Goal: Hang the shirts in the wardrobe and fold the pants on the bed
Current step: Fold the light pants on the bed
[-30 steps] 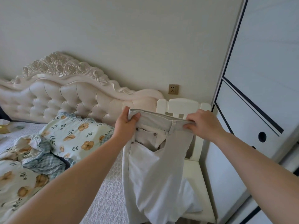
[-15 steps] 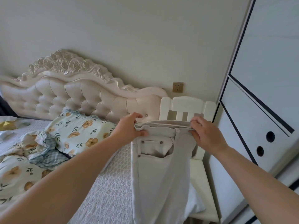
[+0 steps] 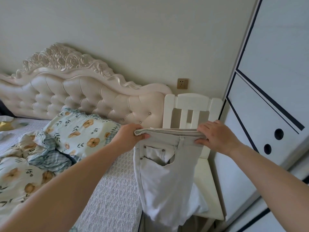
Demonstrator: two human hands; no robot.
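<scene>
A pair of pale beige pants (image 3: pixel 164 173) hangs in the air between the bed and a white chair. My left hand (image 3: pixel 129 138) grips the left end of the waistband, thumb in front. My right hand (image 3: pixel 215 137) pinches the right end of the waistband beside a belt loop. The legs hang straight down and run out of the frame's bottom. The bed (image 3: pixel 108 198) with its white textured cover lies to the left. The white wardrobe (image 3: pixel 267 106) stands at the right, its doors closed.
A white wooden chair (image 3: pixel 192 104) stands behind the pants with a white cloth (image 3: pixel 199 203) on its seat. A floral pillow (image 3: pixel 80 131) and a crumpled floral quilt (image 3: pixel 21 174) lie at the head of the bed below the tufted headboard (image 3: pixel 80 96).
Both hands have lowered the waistband slightly and drawn it out flatter and wider. The pants now hang straighter in front of the chair.
</scene>
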